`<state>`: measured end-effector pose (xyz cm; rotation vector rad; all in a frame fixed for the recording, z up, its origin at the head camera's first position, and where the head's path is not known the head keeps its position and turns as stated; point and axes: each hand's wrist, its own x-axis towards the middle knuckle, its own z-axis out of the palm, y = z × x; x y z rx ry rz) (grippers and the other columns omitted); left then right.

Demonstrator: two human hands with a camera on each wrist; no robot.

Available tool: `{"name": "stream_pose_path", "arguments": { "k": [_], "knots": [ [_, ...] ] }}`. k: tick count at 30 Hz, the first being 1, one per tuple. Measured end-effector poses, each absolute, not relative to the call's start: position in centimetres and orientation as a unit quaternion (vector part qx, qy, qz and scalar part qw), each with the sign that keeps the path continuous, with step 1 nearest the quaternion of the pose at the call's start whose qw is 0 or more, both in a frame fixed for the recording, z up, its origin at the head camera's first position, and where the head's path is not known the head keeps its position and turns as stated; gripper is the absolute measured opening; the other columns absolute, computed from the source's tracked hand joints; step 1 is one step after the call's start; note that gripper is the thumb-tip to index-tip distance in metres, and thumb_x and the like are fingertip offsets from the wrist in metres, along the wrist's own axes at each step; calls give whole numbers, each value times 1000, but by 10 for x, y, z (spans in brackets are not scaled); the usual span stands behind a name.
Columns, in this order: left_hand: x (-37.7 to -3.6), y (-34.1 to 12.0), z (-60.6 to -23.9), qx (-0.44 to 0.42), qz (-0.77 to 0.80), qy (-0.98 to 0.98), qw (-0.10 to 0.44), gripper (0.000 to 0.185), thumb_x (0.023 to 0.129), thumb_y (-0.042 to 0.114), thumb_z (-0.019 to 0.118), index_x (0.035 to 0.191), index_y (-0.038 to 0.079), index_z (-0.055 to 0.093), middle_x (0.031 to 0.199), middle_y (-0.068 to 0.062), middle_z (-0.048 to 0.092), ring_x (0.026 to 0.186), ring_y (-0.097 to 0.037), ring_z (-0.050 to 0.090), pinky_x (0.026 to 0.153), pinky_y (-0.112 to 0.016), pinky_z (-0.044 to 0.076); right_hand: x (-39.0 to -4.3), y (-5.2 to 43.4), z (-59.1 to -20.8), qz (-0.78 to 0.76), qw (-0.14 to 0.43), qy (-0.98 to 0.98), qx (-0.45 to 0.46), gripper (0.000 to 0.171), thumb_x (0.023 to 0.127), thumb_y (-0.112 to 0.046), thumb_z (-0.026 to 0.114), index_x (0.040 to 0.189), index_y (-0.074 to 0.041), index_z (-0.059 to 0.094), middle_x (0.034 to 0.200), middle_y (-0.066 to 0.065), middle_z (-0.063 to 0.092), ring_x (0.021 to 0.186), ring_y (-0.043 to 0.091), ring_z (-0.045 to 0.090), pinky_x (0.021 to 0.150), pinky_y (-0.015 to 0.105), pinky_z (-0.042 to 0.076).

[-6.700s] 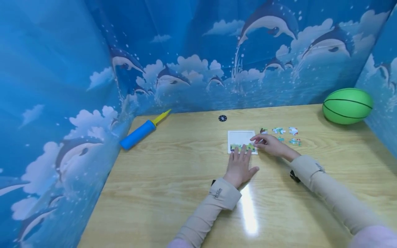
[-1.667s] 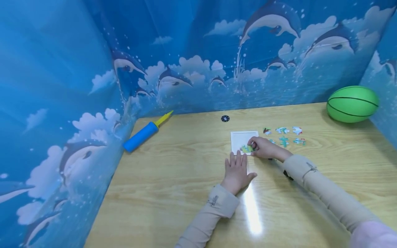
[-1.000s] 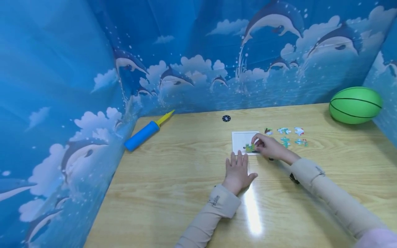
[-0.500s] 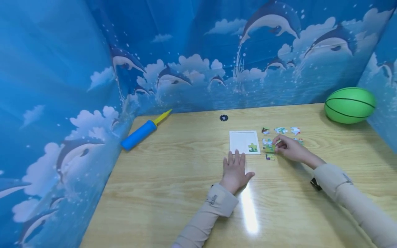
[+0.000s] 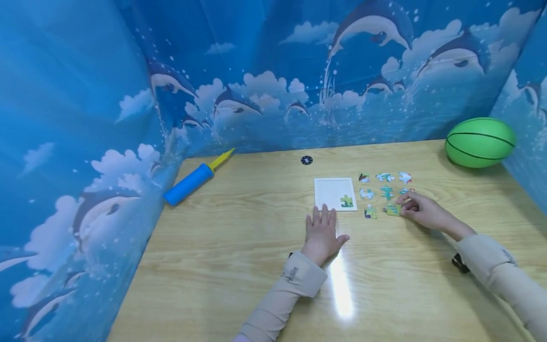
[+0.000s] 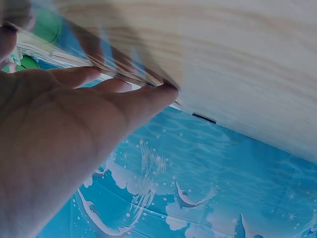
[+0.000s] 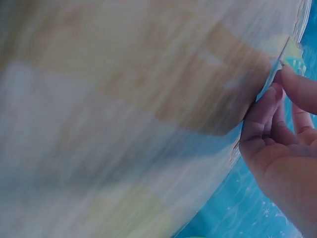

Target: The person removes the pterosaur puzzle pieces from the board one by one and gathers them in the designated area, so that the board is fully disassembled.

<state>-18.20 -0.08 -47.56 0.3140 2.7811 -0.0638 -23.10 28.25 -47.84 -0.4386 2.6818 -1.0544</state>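
Nearest me, the person's left hand lies flat on the wooden table, palm down, fingers straight and together, their tips just touching the near edge of the white puzzle tray. The left wrist view bears this out: the extended fingers press against the tray's thin edge and hold nothing. A beige sleeve runs back from that hand toward the bottom of the scene.

A little farther out and to the right, the right hand rests on the tabletop with its fingers curled, pinching a green puzzle piece at its left side; the piece sits low against the wood. In the right wrist view the fingertips close on the piece's thin edge (the picture is badly blurred, but the pinch is plain).

Inside the tray one green piece sits in the near right corner; the rest of the tray is bare white. Between tray and right hand lies another loose piece, and beyond the hand a scatter of loose pieces in two rough rows.

Farther back, a small black disc lies near the wall, a blue pump with a yellow nozzle angles toward the left corner, and a green ball sits at the far right against the dolphin-printed backdrop.
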Motion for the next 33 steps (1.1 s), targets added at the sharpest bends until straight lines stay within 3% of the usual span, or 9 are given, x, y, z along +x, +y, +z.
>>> {"name": "stream_pose_path", "arguments": {
  "k": [4, 11, 19, 28, 33],
  "knots": [
    [-182, -1, -474, 111, -22, 979, 172, 81, 94, 69, 31, 158, 24, 10, 166, -2, 8, 153, -27, 11, 124, -43, 18, -233, 284, -480, -348, 119, 918, -150, 25, 91, -1, 63, 113, 9, 57, 104, 21, 64, 84, -6, 54, 72, 11, 49],
    [-182, -1, -472, 110, -26, 978, 177, 81, 94, 69, 30, 158, 25, 10, 166, -1, 7, 153, -27, 10, 124, -43, 17, -234, 281, -479, -332, 127, 922, -153, 27, 91, -2, 61, 115, 10, 60, 104, 19, 64, 82, -12, 46, 70, 15, 47],
    [-183, -1, -474, 105, -17, 978, 179, 81, 94, 69, 32, 158, 24, 10, 166, -1, 7, 153, -27, 10, 125, -44, 17, -240, 272, -477, -329, 110, 923, -164, 30, 93, -4, 61, 119, 11, 59, 101, 21, 64, 85, 7, 54, 68, 19, 47],
    [-183, -1, -473, 103, -15, 979, 175, 81, 94, 69, 33, 158, 25, 12, 166, -2, 9, 153, -27, 11, 124, -44, 18, -257, 213, -464, -342, 122, 909, -206, 30, 92, -2, 62, 120, 9, 61, 101, 20, 64, 85, 21, 61, 72, 30, 54],
    [-182, -1, -473, 109, -27, 979, 169, 81, 94, 70, 33, 158, 25, 13, 165, -1, 11, 153, -26, 13, 124, -44, 20, -264, 188, -463, -321, 130, 906, -242, 37, 90, -7, 67, 121, 11, 60, 92, 15, 64, 82, 20, 59, 74, 36, 53]
  ]
}}
